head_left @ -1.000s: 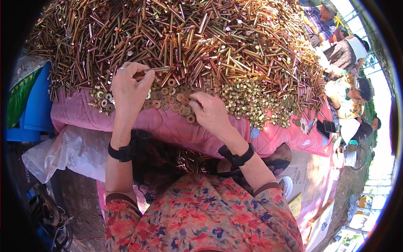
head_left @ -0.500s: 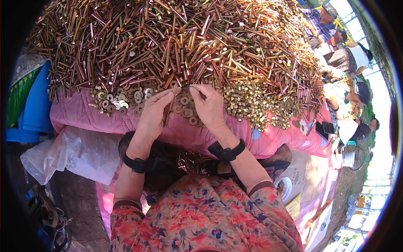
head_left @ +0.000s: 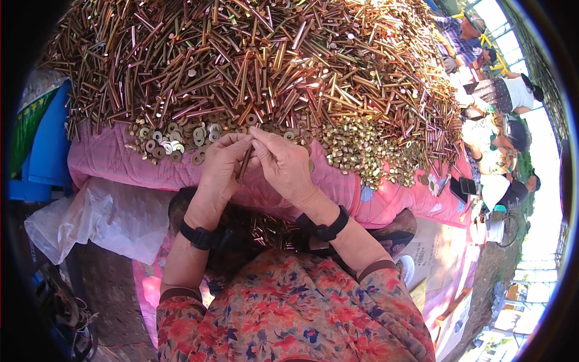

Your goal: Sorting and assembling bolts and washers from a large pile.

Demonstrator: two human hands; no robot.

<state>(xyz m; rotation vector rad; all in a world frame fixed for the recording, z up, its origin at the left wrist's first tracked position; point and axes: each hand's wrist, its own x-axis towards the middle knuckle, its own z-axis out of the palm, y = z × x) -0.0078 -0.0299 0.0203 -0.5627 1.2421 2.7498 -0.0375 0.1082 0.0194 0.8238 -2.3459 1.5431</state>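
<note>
My left hand (head_left: 218, 169) is closed around a long brownish metal bolt (head_left: 243, 168), whose lower end sticks out below the fingers. Against its upper end my right hand (head_left: 284, 164) has thumb and fingers pinched together, touching the left fingertips. Whatever small part the right fingers hold is hidden. Just beyond both hands lie flat round washers (head_left: 199, 137), with small golden nuts (head_left: 356, 151) heaped to the right. A large pile of long coppery bolts (head_left: 253, 66) rises behind them.
Pink quilted cloth (head_left: 132, 163) covers the near edge. Clear plastic sheeting (head_left: 114, 211) hangs at left beside a blue container (head_left: 51, 145). More bolts (head_left: 268, 232) lie below, near my lap. A dark phone (head_left: 467, 186) sits far right, where several people (head_left: 503, 93) are.
My right hand has moved left to meet the left hand at the bolt's upper end. The bolt now leans slightly and shows mostly below the fingers.
</note>
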